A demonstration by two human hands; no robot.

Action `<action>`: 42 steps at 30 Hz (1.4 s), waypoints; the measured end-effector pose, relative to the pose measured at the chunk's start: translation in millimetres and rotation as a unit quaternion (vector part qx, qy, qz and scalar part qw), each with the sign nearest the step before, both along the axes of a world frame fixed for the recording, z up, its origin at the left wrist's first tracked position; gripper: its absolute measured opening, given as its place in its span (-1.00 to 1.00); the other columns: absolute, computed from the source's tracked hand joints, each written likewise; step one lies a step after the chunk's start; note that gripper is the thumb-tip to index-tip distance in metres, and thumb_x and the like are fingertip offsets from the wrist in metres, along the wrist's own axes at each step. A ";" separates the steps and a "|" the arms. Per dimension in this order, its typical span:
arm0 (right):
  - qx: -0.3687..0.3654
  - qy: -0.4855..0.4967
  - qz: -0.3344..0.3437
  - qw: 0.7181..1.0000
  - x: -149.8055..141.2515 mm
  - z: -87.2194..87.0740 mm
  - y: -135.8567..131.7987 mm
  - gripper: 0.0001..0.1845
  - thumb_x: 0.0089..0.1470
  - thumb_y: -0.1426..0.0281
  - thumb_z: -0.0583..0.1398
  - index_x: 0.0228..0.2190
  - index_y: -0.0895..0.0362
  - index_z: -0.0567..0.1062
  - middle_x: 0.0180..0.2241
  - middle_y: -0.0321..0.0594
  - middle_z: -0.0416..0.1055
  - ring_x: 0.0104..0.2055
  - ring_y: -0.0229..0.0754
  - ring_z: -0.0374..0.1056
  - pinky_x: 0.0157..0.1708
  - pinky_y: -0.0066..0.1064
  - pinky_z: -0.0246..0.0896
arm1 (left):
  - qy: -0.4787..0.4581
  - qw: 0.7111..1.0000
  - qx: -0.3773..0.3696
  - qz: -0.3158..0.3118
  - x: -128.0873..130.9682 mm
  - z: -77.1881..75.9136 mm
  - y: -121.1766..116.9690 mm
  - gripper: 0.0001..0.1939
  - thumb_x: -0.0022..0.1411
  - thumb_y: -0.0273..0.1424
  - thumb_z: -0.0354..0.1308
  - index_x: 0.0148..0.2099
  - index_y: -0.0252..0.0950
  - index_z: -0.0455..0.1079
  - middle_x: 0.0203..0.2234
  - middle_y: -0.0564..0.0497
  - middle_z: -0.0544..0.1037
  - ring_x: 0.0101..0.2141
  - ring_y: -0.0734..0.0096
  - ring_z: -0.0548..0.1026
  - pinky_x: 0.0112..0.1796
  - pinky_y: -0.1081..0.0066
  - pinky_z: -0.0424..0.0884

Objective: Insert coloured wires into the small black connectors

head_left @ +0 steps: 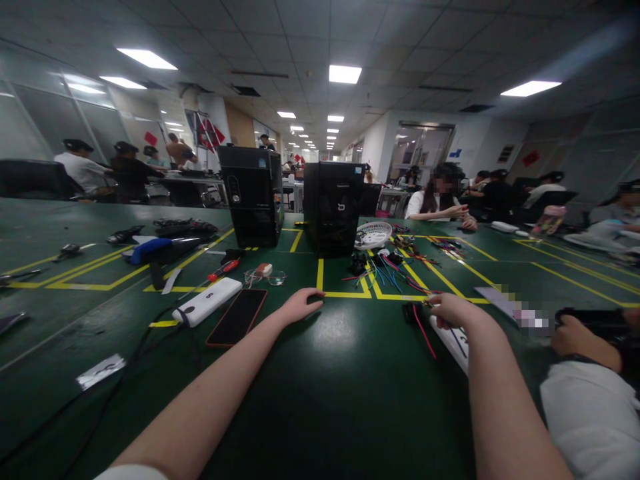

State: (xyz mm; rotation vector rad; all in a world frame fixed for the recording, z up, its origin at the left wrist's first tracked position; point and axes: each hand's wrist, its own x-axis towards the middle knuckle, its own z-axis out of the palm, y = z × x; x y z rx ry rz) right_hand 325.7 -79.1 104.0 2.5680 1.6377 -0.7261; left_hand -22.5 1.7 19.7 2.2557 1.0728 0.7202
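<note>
My left hand (303,306) lies on the green table with its fingers stretched out and nothing in them. It points toward a yellow tape line. Over on the right, my right hand (450,311) has its fingers bent and drawn together at the edge of the loose wires; what they hold is too small to make out. Just below those fingertips is a black connector with a red wire (424,333). A white power strip or power bank (457,343) is partly hidden under my right wrist. Bundles of coloured wires (385,270) spread out beyond both hands.
Two black computer towers (253,200) stand upright ahead. Behind the wires sits a white basket (373,235). To the left lie a phone (237,319), a white box-like device (213,301), glasses (265,277) and a red screwdriver (223,270). Another person's hand (585,343) is at the right.
</note>
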 end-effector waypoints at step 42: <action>0.019 -0.026 0.041 0.999 5.2 -17.4 14.2 -0.64 -0.01 0.55 0.02 -0.15 0.27 0.41 -0.63 -0.23 0.39 -0.60 -0.31 0.31 -0.58 -0.55 0.11 | 0.006 1.000 -0.013 0.006 -0.9 2.1 -1.6 -0.69 0.14 -0.33 0.05 -0.06 -0.27 0.38 -0.08 -0.05 0.44 -0.04 0.28 0.36 0.01 0.30 0.22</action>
